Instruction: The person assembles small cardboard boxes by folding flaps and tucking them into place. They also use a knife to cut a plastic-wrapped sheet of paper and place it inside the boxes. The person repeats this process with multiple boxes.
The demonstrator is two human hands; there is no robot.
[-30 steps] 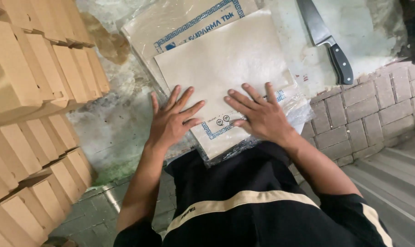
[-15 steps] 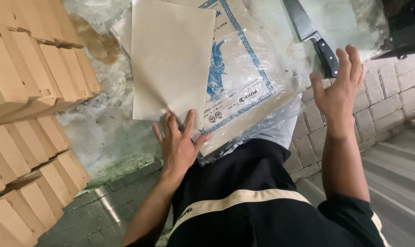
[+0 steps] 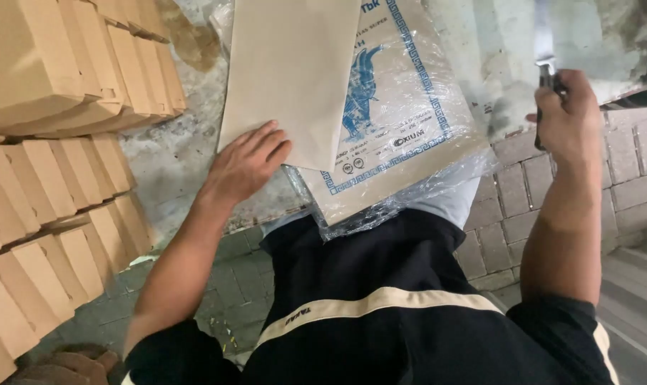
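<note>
Seen from above, the left hand lies flat, fingers spread, on the near corner of a plain tan sheet, as it did half a second ago. The sheet rests on a plastic-wrapped pack of paper on a concrete ledge, its long axis running away from the person. The right hand, open in the air a moment ago, is now closed around the dark handle of a knife, blade pointing away. Cardboard boxes are stacked on the left.
</note>
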